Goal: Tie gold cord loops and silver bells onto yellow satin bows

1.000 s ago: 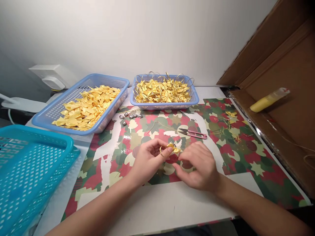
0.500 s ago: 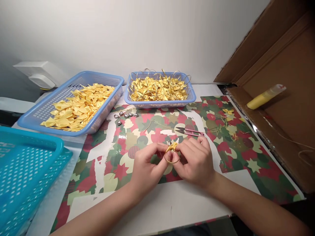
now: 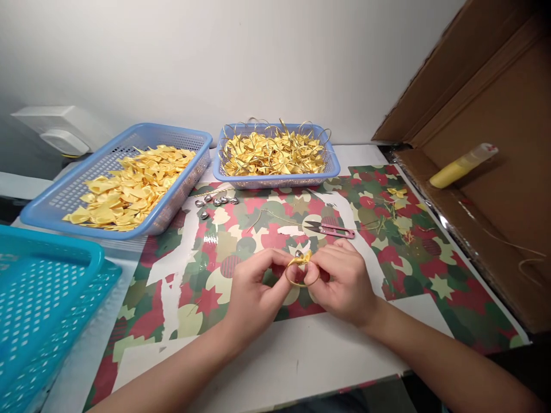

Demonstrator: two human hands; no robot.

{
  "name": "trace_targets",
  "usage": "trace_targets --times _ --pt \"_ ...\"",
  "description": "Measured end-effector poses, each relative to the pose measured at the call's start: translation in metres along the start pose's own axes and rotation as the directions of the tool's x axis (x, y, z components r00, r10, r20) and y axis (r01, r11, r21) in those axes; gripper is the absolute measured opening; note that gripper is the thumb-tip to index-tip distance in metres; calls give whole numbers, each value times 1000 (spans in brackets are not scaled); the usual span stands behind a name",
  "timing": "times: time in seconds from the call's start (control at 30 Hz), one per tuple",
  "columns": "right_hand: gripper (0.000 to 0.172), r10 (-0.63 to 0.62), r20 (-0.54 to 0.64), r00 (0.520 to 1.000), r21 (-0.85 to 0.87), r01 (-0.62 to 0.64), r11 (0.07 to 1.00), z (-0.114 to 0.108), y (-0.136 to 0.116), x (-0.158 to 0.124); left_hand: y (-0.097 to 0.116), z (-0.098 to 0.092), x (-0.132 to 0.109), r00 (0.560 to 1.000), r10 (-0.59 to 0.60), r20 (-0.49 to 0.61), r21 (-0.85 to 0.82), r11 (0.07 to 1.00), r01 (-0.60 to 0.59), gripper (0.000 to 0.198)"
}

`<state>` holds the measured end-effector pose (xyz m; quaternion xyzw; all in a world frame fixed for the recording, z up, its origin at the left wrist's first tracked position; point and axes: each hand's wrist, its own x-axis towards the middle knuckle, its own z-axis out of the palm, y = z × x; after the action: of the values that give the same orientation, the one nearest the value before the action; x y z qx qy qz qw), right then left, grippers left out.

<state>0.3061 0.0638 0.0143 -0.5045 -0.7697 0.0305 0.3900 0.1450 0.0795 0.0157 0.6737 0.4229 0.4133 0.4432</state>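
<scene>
A small yellow ribbon bow [image 3: 302, 259] with a looped gold cord [image 3: 310, 283] is pinched between both hands above the patterned sheet. My left hand [image 3: 260, 287] grips the bow's left side with thumb and forefinger. On its right side, my right hand [image 3: 344, 281] pinches the bow the same way. A silver bell [image 3: 298, 253] sits at the bow's far side; how it is joined is too small to tell. Just beyond my right hand lies a pair of thread snips [image 3: 330, 229]. Several loose silver bells [image 3: 217, 201] are farther back on the left.
A blue basket [image 3: 142, 232] of yellow bows stands at back left, and another basket [image 3: 275, 182] of bows with gold cords at back centre. A teal basket [image 3: 92, 252] is at left. On the right are thread scraps [image 3: 394, 212], a cardboard box [image 3: 482, 115] and a yellow tube [image 3: 456, 172].
Both hands keep hold of the bow, and their thumbs have moved slightly apart. The cord loop shows wider and the bell more clearly. The whole view has shifted a little.
</scene>
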Motion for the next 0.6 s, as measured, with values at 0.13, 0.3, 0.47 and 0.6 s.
trace_targets --times 0.13,0.3,0.47,0.6 --pt "35 50 -12 999 133 -48 990 1 2 0 1 1 0 980 -195 48 -193 960 201 18" --pt "33 53 -25 998 170 -49 984 4 2 0 -1 2 -1 971 -223 88 -233 943 238 19" --pt "33 44 -9 999 120 -43 992 3 2 -1 2 -2 1 1000 12 1 44 999 -12 8" --pt "32 35 -26 999 97 -32 995 3 3 -2 2 -6 3 882 459 -107 374 840 -392 18"
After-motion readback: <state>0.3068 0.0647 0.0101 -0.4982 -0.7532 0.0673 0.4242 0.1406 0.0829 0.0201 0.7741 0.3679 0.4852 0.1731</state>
